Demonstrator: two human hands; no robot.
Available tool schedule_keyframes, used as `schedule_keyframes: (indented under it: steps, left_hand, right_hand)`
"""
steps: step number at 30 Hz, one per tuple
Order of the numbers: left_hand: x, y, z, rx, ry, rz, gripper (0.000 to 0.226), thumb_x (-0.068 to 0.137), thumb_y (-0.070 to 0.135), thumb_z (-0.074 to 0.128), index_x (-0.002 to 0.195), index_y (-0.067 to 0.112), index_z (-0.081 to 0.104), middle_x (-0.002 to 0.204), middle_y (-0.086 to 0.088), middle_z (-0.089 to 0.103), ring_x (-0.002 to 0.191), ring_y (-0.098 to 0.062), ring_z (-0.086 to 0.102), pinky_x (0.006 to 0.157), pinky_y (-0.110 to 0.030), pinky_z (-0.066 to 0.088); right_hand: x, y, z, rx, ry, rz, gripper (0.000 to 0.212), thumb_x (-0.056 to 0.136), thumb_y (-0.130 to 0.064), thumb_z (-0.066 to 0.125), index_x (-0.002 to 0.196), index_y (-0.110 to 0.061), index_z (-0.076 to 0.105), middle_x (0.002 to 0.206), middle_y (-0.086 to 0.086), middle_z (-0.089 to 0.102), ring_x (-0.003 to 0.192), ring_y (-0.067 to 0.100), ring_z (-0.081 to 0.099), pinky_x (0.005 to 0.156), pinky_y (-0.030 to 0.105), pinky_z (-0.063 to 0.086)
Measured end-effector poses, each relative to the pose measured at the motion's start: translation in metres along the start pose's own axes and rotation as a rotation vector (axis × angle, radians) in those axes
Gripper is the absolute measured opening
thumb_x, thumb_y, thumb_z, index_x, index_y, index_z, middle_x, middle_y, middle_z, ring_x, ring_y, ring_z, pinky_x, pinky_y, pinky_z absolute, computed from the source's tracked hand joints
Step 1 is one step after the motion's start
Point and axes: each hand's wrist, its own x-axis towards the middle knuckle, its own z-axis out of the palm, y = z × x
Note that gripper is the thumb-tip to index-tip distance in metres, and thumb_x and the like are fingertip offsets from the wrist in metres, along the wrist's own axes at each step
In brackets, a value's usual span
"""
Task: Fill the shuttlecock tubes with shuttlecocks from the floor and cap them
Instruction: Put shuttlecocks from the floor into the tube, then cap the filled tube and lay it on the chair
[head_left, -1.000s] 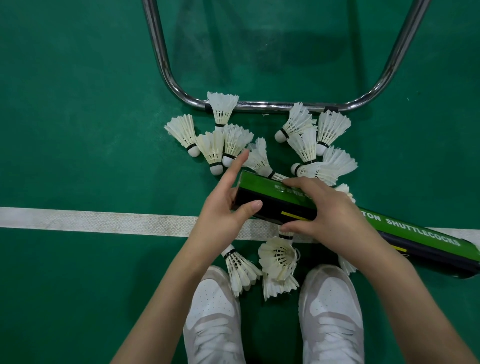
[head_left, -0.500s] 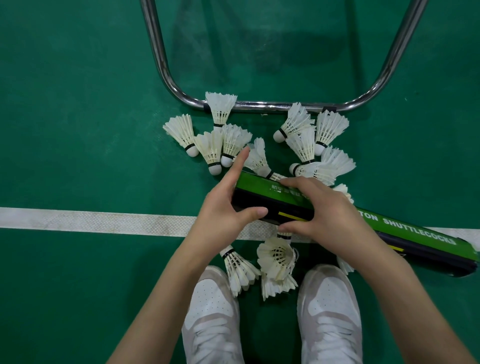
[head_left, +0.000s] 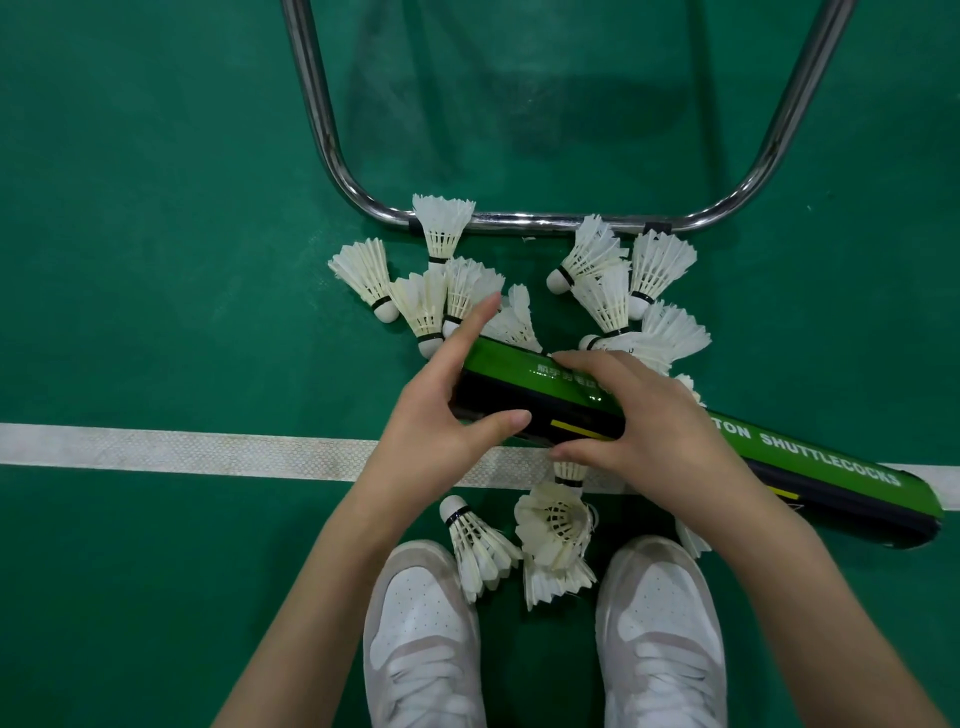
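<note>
A long green and black shuttlecock tube (head_left: 810, 467) lies slanted above the floor, its far end at the lower right. My right hand (head_left: 639, 426) grips it near its left end. My left hand (head_left: 441, 410) covers that left end, thumb along the tube's near side and index finger pointing up; the end itself is hidden by the palm. White feather shuttlecocks (head_left: 441, 228) lie scattered on the green floor beyond the tube, and three more shuttlecocks (head_left: 553, 519) lie under it between my shoes.
A curved chrome tube frame (head_left: 524, 221) rests on the floor just behind the shuttlecocks. A white court line (head_left: 182, 449) crosses the green floor from left to right. My two white shoes (head_left: 421, 634) stand at the bottom.
My left thumb has slid a little further along the tube's near side. The tube and my right hand have stayed almost still.
</note>
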Motion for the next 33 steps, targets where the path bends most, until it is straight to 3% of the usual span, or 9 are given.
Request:
schedule_keyframes:
  steps: [3, 6, 9, 15, 19, 23, 27, 29, 33]
  left_hand:
    - [-0.001, -0.002, 0.001, 0.013, 0.096, 0.010, 0.077, 0.076, 0.010, 0.077, 0.134, 0.045, 0.040, 0.127, 0.013, 0.056, 0.111, 0.000, 0.056, 0.088, -0.011, 0.045]
    - [-0.002, -0.003, 0.003, 0.006, 0.200, 0.013, 0.083, 0.070, 0.024, 0.081, 0.134, 0.050, 0.036, 0.127, 0.007, 0.053, 0.121, -0.005, 0.049, 0.101, -0.020, 0.040]
    - [0.000, 0.000, 0.004, -0.028, 0.289, 0.019, 0.094, 0.062, 0.036, 0.082, 0.137, 0.051, 0.026, 0.139, 0.008, 0.040, 0.130, 0.002, 0.038, 0.108, -0.023, 0.034]
    - [0.007, 0.026, 0.009, -0.431, 0.338, 0.030, 0.097, 0.063, 0.015, 0.081, 0.137, 0.041, 0.024, 0.122, -0.009, 0.062, 0.107, -0.011, 0.064, 0.085, -0.022, 0.052]
    - [0.016, 0.049, 0.010, -0.556, 0.370, 0.100, 0.090, 0.059, 0.015, 0.083, 0.133, 0.038, 0.035, 0.117, 0.001, 0.067, 0.109, -0.015, 0.064, 0.089, -0.031, 0.052]
    - [0.024, 0.086, 0.006, -0.510, 0.365, 0.139, 0.074, 0.053, 0.023, 0.083, 0.120, 0.018, 0.052, 0.100, 0.006, 0.072, 0.102, -0.014, 0.067, 0.081, -0.026, 0.054]
    - [0.028, 0.132, 0.001, -0.387, 0.368, 0.227, 0.060, 0.051, 0.032, 0.088, 0.102, 0.024, 0.058, 0.088, 0.016, 0.072, 0.092, -0.004, 0.068, 0.075, -0.019, 0.054]
    - [0.027, 0.158, -0.001, -0.335, 0.357, 0.291, 0.056, 0.050, 0.035, 0.076, 0.101, 0.026, 0.058, 0.086, 0.019, 0.071, 0.088, 0.001, 0.067, 0.073, -0.014, 0.051]
    - [0.019, 0.205, -0.005, -0.263, 0.355, 0.363, 0.056, 0.052, 0.036, 0.075, 0.106, 0.028, 0.059, 0.091, 0.019, 0.069, 0.089, 0.005, 0.064, 0.074, -0.009, 0.049]
  right_hand:
    - [0.001, -0.002, -0.003, 0.003, 0.039, -0.020, 0.073, 0.067, -0.047, 0.073, 0.131, -0.036, 0.039, 0.126, -0.011, 0.048, 0.116, 0.012, 0.044, 0.099, 0.038, 0.034]
    - [0.002, -0.006, -0.007, 0.000, 0.058, -0.037, 0.072, 0.068, -0.045, 0.073, 0.131, -0.037, 0.039, 0.127, -0.012, 0.046, 0.116, 0.011, 0.043, 0.099, 0.036, 0.034]
    - [0.005, -0.010, -0.012, 0.006, 0.121, -0.071, 0.071, 0.068, -0.043, 0.073, 0.131, -0.034, 0.041, 0.126, -0.008, 0.048, 0.115, 0.013, 0.046, 0.098, 0.041, 0.037]
    - [0.015, -0.026, -0.032, 0.049, 0.266, -0.201, 0.071, 0.066, -0.037, 0.077, 0.129, -0.024, 0.045, 0.124, -0.002, 0.051, 0.112, 0.018, 0.049, 0.095, 0.046, 0.041]
    - [0.014, -0.040, -0.053, 0.114, 0.343, -0.274, 0.071, 0.066, -0.035, 0.078, 0.127, -0.027, 0.043, 0.118, -0.011, 0.048, 0.107, 0.007, 0.046, 0.093, 0.033, 0.042]
    - [0.010, -0.052, -0.079, 0.178, 0.378, -0.309, 0.071, 0.066, -0.036, 0.078, 0.124, -0.034, 0.038, 0.115, -0.017, 0.044, 0.102, -0.002, 0.046, 0.087, 0.022, 0.041]
    - [0.003, -0.069, -0.112, 0.218, 0.389, -0.290, 0.074, 0.063, -0.040, 0.078, 0.122, -0.041, 0.033, 0.118, -0.014, 0.049, 0.105, 0.003, 0.052, 0.088, 0.034, 0.048]
    - [-0.003, -0.079, -0.129, 0.213, 0.408, -0.291, 0.075, 0.062, -0.045, 0.076, 0.120, -0.044, 0.028, 0.118, -0.012, 0.050, 0.103, 0.008, 0.055, 0.086, 0.038, 0.049]
    - [-0.017, -0.098, -0.161, 0.187, 0.456, -0.347, 0.070, 0.066, -0.047, 0.071, 0.119, -0.041, 0.026, 0.116, -0.009, 0.052, 0.097, 0.011, 0.058, 0.080, 0.040, 0.051]
